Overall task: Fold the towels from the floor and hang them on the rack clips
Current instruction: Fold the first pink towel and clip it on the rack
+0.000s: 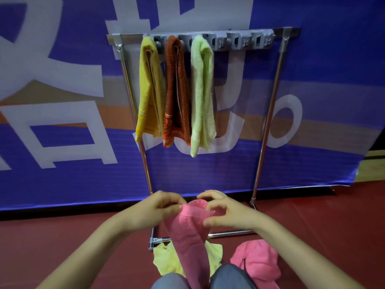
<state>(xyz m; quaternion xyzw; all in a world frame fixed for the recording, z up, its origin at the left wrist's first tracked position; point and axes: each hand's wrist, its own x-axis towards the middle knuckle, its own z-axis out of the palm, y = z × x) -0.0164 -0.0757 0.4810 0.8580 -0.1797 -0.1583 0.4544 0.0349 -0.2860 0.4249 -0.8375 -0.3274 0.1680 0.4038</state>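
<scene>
Left grip (pixel 161 207), right grip (pixel 226 212) both pinch pink towel (pixel 187 238) top; lower end cut off at frame bottom.

Folded pink towel (pixel 188 236) held up; three towels (pixel 177 90) hang clipped.

Sports hall or event venue, not home: huge blue printed vinyl banner (pixel 62 174) with white lettering as backdrop, dark red mat floor (pixel 52 236), strip of yellow wooden court flooring (pixel 373 167) past banner edge, freestanding chrome tube rack (pixel 268 113).
</scene>
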